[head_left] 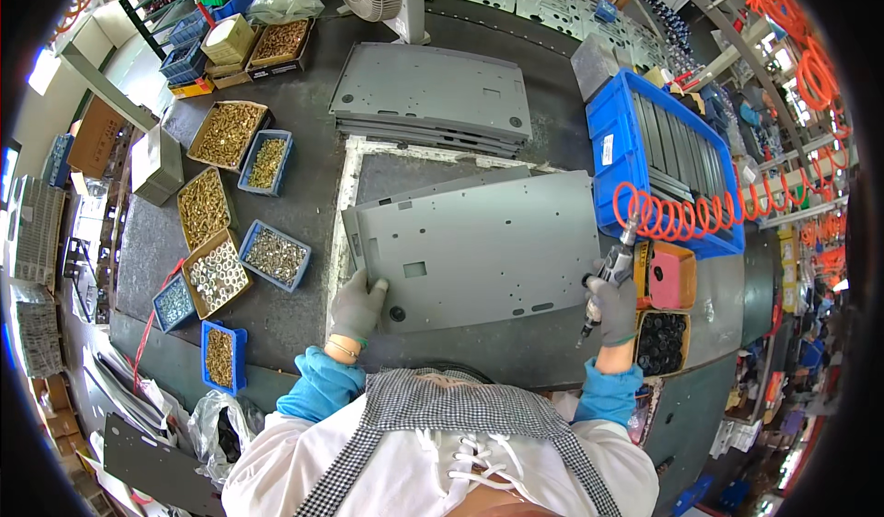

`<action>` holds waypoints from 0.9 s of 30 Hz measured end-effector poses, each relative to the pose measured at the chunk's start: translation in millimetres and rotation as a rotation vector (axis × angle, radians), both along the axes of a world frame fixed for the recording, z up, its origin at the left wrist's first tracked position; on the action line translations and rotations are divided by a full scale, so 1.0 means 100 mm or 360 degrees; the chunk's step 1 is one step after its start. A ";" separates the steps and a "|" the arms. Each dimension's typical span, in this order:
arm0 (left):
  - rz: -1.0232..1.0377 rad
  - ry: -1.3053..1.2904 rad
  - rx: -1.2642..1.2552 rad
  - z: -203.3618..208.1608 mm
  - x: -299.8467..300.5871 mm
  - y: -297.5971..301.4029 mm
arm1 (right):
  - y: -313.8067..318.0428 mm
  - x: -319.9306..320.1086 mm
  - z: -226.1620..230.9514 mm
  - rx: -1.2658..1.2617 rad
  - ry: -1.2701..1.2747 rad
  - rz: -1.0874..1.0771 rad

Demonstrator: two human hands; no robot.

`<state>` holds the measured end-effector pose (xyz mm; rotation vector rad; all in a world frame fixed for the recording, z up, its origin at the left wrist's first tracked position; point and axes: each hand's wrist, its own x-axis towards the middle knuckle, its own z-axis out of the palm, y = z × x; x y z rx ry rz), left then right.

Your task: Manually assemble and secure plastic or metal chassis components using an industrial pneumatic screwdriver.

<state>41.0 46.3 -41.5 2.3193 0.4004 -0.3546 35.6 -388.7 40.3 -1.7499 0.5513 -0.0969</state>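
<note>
A grey sheet-metal panel point(479, 250) with punched holes lies in front of me, slightly askew on another panel point(460, 188) whose far edge shows behind it. My gloved left hand point(357, 307) grips its left edge near the close corner, thumb on top and the other fingers partly hidden. In my gloved right hand point(611, 311), beside the panel's right edge, is an air screwdriver point(618, 262). The tool's bit end points down toward the table, and a coiled orange air hose point(677, 218) runs from its top.
More grey panels point(428, 93) are stacked beyond. Boxes of brass fittings point(230, 133), a carton of white nuts point(218, 273) and blue bins of small hardware point(274, 255) stand left. At right are a blue crate point(612, 162) of metal strips and a box of black parts point(663, 340).
</note>
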 end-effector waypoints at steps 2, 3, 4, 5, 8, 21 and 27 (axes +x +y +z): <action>0.0098 -0.0045 -0.0185 -0.18 0.00 0.14 | 0.14 -0.04 0.14 0.0136 0.0012 -0.0016; 0.0188 -0.0092 -0.0363 -0.29 0.01 0.19 | 0.14 -0.06 0.14 0.0086 -0.0015 -0.0028; 0.0172 -0.0099 -0.0370 -0.19 0.09 0.17 | 0.13 -0.05 0.13 0.0033 -0.0048 -0.0058; 0.0178 -0.0278 -0.0318 0.01 0.17 0.17 | 0.13 -0.02 0.18 0.0116 -0.0007 -0.0038; 0.0085 -0.0700 -0.0126 0.40 0.78 0.35 | 0.36 0.34 0.42 0.0243 -0.0013 -0.0091; -0.0100 -0.0282 0.0501 0.47 4.18 0.91 | 0.59 3.29 -0.08 0.0528 0.0121 0.0174; 0.0029 -0.0418 0.0568 0.16 4.40 1.09 | 0.83 3.60 -0.20 0.0448 0.0089 0.0188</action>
